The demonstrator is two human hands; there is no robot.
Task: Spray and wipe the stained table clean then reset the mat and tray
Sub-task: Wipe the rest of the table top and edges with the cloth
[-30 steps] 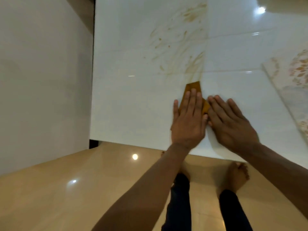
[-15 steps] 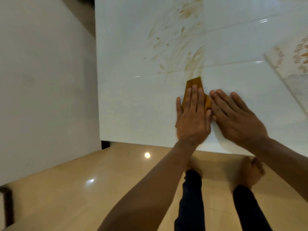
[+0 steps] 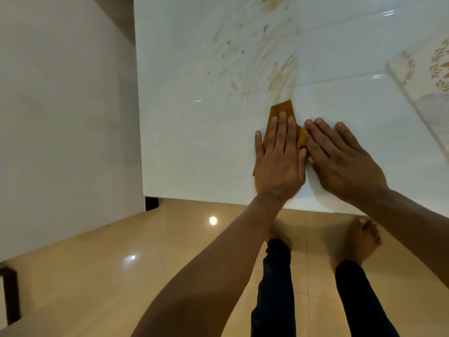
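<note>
Glossy white tabletop [image 3: 184, 147] w/ brown smears [image 3: 279, 71] mid-wipe: left hand [image 3: 279, 161] flat, fingers straight, pressing folded mustard cloth [image 3: 283, 108], right hand [image 3: 340, 161] flat beside, touching its edge; next: push fwd thru the smears.

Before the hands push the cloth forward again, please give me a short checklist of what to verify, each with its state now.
1. Left hand lies flat on the brown cloth: ok.
2. Right hand presses beside it, fingertips at the cloth's edge: ok.
3. Cloth sits just below the brown stains: ok.
4. Stains removed from the table: not ok, streaks and spots remain.
5. Patterned mat out of the wiping path, at the right edge: ok.
6. Surface sprayed wet: cannot tell.
</note>
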